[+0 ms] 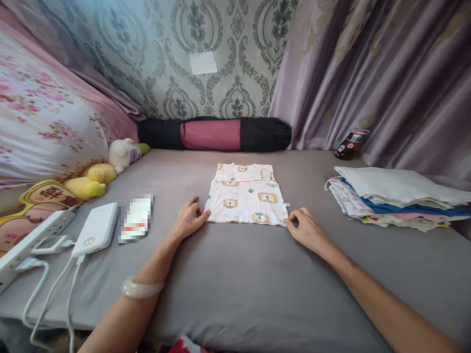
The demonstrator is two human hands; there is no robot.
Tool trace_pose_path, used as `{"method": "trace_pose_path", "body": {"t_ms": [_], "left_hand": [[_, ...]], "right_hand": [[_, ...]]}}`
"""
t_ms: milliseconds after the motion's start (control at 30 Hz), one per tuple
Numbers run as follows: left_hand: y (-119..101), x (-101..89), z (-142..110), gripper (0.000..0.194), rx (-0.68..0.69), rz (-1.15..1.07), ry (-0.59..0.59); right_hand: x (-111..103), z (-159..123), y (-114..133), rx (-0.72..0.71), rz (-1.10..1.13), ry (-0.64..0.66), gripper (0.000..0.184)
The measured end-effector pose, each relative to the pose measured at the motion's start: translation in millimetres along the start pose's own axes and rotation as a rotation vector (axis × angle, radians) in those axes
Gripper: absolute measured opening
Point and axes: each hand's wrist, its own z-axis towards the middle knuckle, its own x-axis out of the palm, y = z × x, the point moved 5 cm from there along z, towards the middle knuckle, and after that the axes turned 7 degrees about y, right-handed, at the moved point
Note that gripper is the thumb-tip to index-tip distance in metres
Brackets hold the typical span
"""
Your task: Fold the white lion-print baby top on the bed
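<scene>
A small white garment [247, 196] with a printed pattern lies folded flat in the middle of the grey bed sheet [235, 274]. My left hand [189, 218] pinches its near left corner, fingers closed on the cloth. At the near right corner my right hand [305, 228] does the same, fingers curled on the edge. A pale bangle [142, 288] sits on my left wrist.
A stack of folded clothes [397, 198] lies at the right. A white power bank [96, 229], a power strip [33, 240] and cables lie at the left, beside plush toys [106, 171]. A black and pink roll [215, 133] lies along the wall. A dark jar [349, 144] stands by the curtain.
</scene>
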Motion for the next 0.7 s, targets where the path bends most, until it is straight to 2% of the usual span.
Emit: {"method": "trace_pose_path", "body": {"t_ms": [167, 233, 367, 433, 533, 700], "left_hand": [[-7.9, -5.8, -9.5, 0.032, 0.005, -0.036, -0.013], [-11.8, -9.1, -11.5, 0.033, 0.025, -0.082, -0.038], [-10.8, -11.0, -13.6, 0.034, -0.066, -0.244, -0.039], [-10.0, -9.8, -14.1, 0.032, -0.076, -0.342, -0.031], [-12.2, -8.5, -13.6, 0.036, 0.001, -0.407, -0.030], [-15.3, -8.7, -13.5, 0.033, 0.025, -0.380, -0.017]], "right_hand": [[3.5, -2.1, -1.5, 0.007, 0.121, -0.022, 0.023], [3.7, -3.5, -1.9, 0.052, 0.174, -0.003, 0.023], [1.8, -5.2, -2.0, 0.143, 0.319, 0.003, 0.025], [1.5, -4.4, -1.9, 0.130, 0.410, -0.001, 0.029], [3.0, -3.1, -3.5, 0.085, 0.484, 0.007, 0.039], [3.3, -5.1, -3.2, -0.019, 0.428, -0.021, 0.036]]}}
